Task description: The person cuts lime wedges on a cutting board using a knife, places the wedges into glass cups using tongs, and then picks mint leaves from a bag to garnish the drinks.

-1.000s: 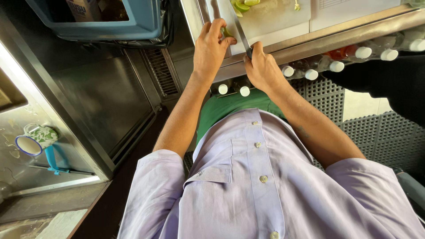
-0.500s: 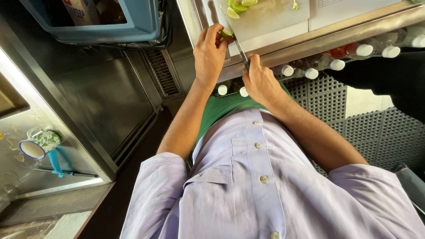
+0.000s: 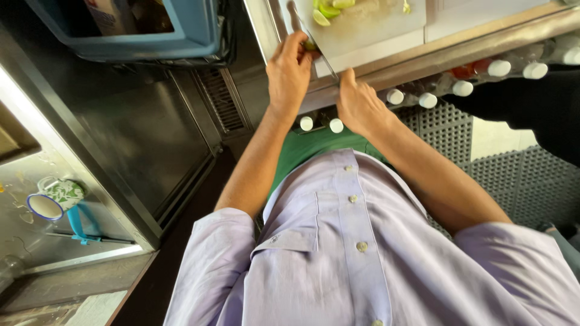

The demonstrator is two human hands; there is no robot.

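My left hand (image 3: pixel 289 72) presses its fingertips on a green lime piece (image 3: pixel 310 46) at the edge of a white cutting board (image 3: pixel 374 27). My right hand (image 3: pixel 359 105) is closed on the handle of a knife (image 3: pixel 320 54). Its thin blade runs across the board beside my left fingers. Cut lime wedges (image 3: pixel 326 9) lie farther back on the board. My lilac shirt fills the lower part of the view.
The board rests on a steel counter (image 3: pixel 459 45), with several white-capped bottles (image 3: pixel 429 99) racked below its edge. A blue bin (image 3: pixel 151 30) stands at the upper left. A green-patterned mug (image 3: pixel 51 199) sits on a steel surface at left. Black floor mat (image 3: pixel 483 127) and a dark-clothed person (image 3: pixel 544 102) are at right.
My right hand has shifted a little toward my body and back with the knife. My left hand has stayed on the lime piece.
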